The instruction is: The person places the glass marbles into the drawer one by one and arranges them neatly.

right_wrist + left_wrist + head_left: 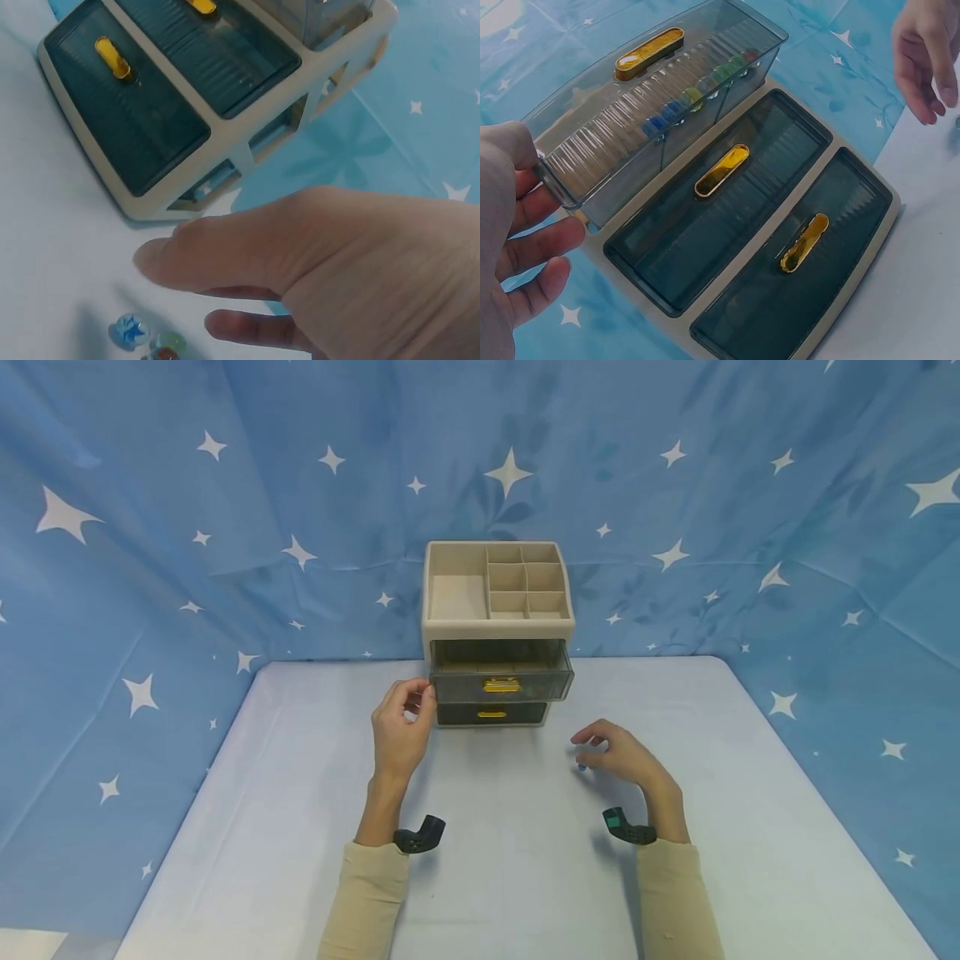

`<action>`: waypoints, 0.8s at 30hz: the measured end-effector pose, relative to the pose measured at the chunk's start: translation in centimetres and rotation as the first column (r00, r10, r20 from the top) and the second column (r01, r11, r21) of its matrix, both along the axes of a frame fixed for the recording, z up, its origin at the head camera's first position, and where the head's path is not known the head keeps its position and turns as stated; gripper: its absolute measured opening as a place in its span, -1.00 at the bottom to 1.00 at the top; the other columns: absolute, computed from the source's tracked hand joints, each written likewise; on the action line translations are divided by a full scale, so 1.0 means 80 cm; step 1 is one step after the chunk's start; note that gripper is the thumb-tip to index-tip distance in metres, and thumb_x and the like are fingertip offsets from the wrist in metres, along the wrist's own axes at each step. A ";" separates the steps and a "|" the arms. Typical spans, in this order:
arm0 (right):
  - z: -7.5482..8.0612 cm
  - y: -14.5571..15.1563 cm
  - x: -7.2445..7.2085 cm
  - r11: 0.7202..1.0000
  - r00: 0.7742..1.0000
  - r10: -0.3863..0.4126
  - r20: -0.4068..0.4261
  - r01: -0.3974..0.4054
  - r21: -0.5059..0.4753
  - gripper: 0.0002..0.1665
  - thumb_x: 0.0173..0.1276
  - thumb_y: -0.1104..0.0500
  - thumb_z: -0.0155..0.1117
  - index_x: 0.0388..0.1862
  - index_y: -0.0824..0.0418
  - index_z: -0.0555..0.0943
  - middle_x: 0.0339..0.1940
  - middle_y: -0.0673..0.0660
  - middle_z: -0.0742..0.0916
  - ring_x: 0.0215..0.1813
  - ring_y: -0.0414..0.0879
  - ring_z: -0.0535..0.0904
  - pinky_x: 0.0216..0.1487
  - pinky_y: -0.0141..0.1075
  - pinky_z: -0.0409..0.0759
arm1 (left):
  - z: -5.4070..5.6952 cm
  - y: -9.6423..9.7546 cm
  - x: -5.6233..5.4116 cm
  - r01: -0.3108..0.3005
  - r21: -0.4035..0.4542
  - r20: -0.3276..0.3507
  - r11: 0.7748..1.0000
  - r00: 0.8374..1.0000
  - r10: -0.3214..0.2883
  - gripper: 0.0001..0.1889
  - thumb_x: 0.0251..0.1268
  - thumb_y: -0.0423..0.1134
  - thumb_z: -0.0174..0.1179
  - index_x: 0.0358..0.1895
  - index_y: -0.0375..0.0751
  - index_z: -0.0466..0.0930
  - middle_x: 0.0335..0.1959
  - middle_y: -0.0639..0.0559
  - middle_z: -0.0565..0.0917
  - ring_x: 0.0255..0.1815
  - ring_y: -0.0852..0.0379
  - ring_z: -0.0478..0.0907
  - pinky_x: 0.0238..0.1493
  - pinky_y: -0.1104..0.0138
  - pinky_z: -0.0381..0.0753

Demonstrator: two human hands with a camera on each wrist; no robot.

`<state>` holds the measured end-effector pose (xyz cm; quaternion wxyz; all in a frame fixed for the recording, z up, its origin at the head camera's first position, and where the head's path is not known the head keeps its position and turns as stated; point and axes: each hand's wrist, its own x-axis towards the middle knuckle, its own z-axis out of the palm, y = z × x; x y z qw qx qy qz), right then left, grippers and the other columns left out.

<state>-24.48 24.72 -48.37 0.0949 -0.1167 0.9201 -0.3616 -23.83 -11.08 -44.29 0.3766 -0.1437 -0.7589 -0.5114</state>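
A beige organiser (498, 628) has its clear top drawer (457, 686) pulled out. My left hand (401, 727) pinches the left front corner of this drawer between thumb and index finger; the other fingers (544, 247) are spread loosely below. Through the drawer's wall, the left wrist view shows a row of coloured marbles (694, 97), blue through green to red. My right hand (618, 756) hovers right of the organiser with bent, parted fingers and nothing visible between them. Beneath it on the table lie a blue-white marble (130, 331), a green marble (172, 343) and a reddish marble (164, 355), partly cut off.
Below the pulled-out drawer are closed dark drawers with gold handles (722, 171). The organiser's top has open compartments (459, 597). A white table (495, 827) lies underneath, and a blue star-patterned cloth (360, 510) hangs behind and at the sides.
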 end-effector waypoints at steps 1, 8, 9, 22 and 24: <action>-0.002 0.001 0.000 1.000 1.000 0.005 0.011 -0.005 -0.006 -0.65 0.25 0.21 0.41 0.04 0.21 0.67 0.07 0.17 0.69 0.14 0.13 0.51 0.06 -0.09 0.50 | -0.001 0.000 0.000 0.000 0.002 -0.005 1.000 1.000 0.000 -0.89 0.36 -0.37 0.21 -0.18 -0.36 0.66 -0.31 -0.14 0.71 -0.39 0.04 0.62 -0.37 0.28 0.65; -0.010 0.006 0.000 0.999 0.998 0.036 0.045 -0.036 -0.017 -0.64 0.22 0.23 0.44 0.01 0.27 0.67 0.07 0.24 0.67 0.16 0.19 0.49 0.22 0.13 0.47 | -0.003 -0.001 -0.002 0.006 0.015 -0.027 1.000 1.000 -0.006 -0.90 0.35 -0.39 0.21 -0.19 -0.34 0.67 -0.33 -0.13 0.71 -0.39 0.03 0.62 -0.37 0.37 0.62; -0.010 0.007 0.000 0.999 0.998 0.038 0.049 -0.038 -0.015 -0.65 0.22 0.24 0.44 0.00 0.27 0.67 0.07 0.25 0.66 0.15 0.19 0.49 0.22 0.13 0.47 | -0.003 -0.001 -0.002 0.008 0.015 -0.025 1.000 1.000 -0.008 -0.90 0.35 -0.39 0.20 -0.19 -0.34 0.67 -0.33 -0.13 0.71 -0.39 0.03 0.62 -0.36 0.39 0.61; -0.016 0.012 0.000 0.998 0.997 0.059 0.051 -0.058 -0.016 -0.76 0.20 0.32 0.41 -0.13 0.28 0.71 0.00 0.25 0.64 0.15 0.22 0.52 0.24 0.18 0.47 | 0.001 0.000 -0.001 0.008 0.013 0.002 1.000 1.000 -0.008 -0.88 0.35 -0.36 0.20 -0.18 -0.35 0.66 -0.35 -0.13 0.69 -0.40 0.04 0.60 -0.37 0.29 0.64; -0.017 0.012 0.000 0.998 0.997 0.065 0.043 -0.064 -0.007 -0.80 0.21 0.32 0.40 -0.16 0.28 0.71 -0.02 0.24 0.64 0.11 0.18 0.54 0.20 0.14 0.49 | 0.000 0.000 0.000 0.008 0.012 0.002 1.000 1.000 -0.008 -0.89 0.35 -0.37 0.21 -0.18 -0.35 0.66 -0.35 -0.13 0.69 -0.40 0.04 0.60 -0.37 0.27 0.64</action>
